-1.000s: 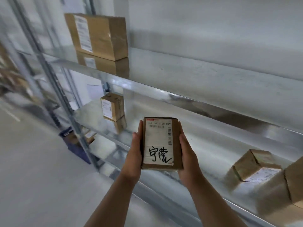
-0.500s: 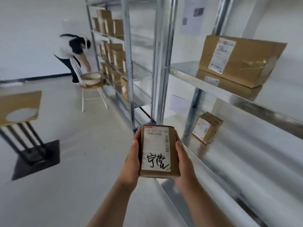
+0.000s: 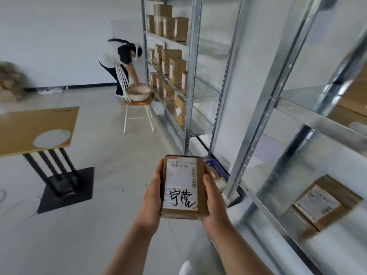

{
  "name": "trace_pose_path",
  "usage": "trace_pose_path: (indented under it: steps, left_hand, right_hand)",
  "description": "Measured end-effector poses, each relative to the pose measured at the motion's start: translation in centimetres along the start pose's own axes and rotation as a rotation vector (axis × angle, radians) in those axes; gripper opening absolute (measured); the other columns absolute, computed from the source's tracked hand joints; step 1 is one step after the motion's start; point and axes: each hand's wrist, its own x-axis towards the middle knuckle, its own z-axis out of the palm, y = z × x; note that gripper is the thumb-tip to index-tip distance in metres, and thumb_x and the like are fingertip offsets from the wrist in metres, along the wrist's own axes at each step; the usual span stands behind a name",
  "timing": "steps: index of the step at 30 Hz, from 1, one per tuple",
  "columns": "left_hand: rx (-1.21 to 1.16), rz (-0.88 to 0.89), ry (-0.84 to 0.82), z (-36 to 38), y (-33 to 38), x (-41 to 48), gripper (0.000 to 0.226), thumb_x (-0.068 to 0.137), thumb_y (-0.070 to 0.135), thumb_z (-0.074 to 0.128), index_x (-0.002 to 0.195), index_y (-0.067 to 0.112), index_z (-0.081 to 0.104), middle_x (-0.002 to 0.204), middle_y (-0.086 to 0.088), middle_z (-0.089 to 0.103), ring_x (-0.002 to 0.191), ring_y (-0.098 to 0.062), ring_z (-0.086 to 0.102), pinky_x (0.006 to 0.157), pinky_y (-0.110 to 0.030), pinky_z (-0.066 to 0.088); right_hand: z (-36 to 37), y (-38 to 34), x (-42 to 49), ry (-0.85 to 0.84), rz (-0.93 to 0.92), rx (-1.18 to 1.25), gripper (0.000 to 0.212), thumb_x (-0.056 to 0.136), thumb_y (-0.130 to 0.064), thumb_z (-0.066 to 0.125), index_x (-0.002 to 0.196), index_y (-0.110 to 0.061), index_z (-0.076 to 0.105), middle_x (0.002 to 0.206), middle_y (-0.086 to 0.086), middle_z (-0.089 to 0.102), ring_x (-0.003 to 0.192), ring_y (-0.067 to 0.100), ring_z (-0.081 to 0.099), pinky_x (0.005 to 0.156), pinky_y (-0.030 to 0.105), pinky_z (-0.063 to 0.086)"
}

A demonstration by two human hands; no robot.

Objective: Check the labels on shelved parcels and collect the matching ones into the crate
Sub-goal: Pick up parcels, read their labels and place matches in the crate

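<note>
A small brown cardboard parcel (image 3: 183,186) with a white label and black handwriting faces up at me. My left hand (image 3: 152,197) grips its left side and my right hand (image 3: 213,203) grips its right side. Just behind the parcel, on the floor by the shelf post, stands a dark blue crate (image 3: 222,173) with parcels inside; the held parcel and my right hand hide much of it. Another labelled parcel (image 3: 325,201) sits on the metal shelf (image 3: 297,195) at the lower right.
Metal shelving runs along the right; the far bay holds several brown boxes (image 3: 172,64). A person (image 3: 121,62) bends over a white chair (image 3: 137,112) carrying a bowl (image 3: 139,92). A wooden table on a black base (image 3: 37,130) stands at the left.
My view has swung left from the shelf to the room and aisle. Both hands have kept hold of the same parcel, now lower and in front of the crate.
</note>
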Motion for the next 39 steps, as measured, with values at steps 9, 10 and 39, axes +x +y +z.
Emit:
trace_pose_path:
  steps: [9, 10, 39]
  left_hand:
    - [-0.048, -0.047, 0.028, -0.3, -1.1, 21.7, 0.043, 0.102, 0.035, 0.046, 0.141, 0.018, 0.052, 0.134, -0.018, 0.066, 0.122, -0.037, 0.065, 0.09, -0.041, 0.062]
    - [-0.064, -0.063, 0.03, -0.6, -1.5, 23.6, 0.038, 0.104, 0.032, 0.047, 0.139, 0.018, 0.053, 0.133, -0.019, 0.066, 0.12, -0.036, 0.067, 0.088, -0.041, 0.062]
    - [0.179, -0.639, -0.647, 3.2, -28.2, 78.4, 0.046, 0.097, 0.05, 0.051, 0.143, 0.05, 0.054, 0.149, 0.003, 0.056, 0.131, -0.014, 0.061, 0.11, -0.047, 0.051]
  right_hand:
    - [-1.7, -1.2, 20.5, 0.121, -0.071, -0.002, 0.053, 0.096, -0.054, 0.058, 0.148, -0.042, 0.053, 0.148, 0.012, 0.058, 0.13, 0.032, 0.064, 0.102, 0.058, 0.057]
    - [-1.8, -1.2, 22.3, 0.136, -0.064, 0.004, 0.055, 0.096, -0.055, 0.06, 0.148, -0.042, 0.053, 0.149, 0.013, 0.055, 0.13, 0.032, 0.064, 0.101, 0.058, 0.057]
    - [-16.9, 8.1, 66.9, 1.123, 0.074, 0.199, 0.035, 0.114, -0.025, 0.038, 0.139, -0.031, 0.061, 0.112, 0.002, 0.081, 0.095, 0.019, 0.079, 0.069, 0.033, 0.064]
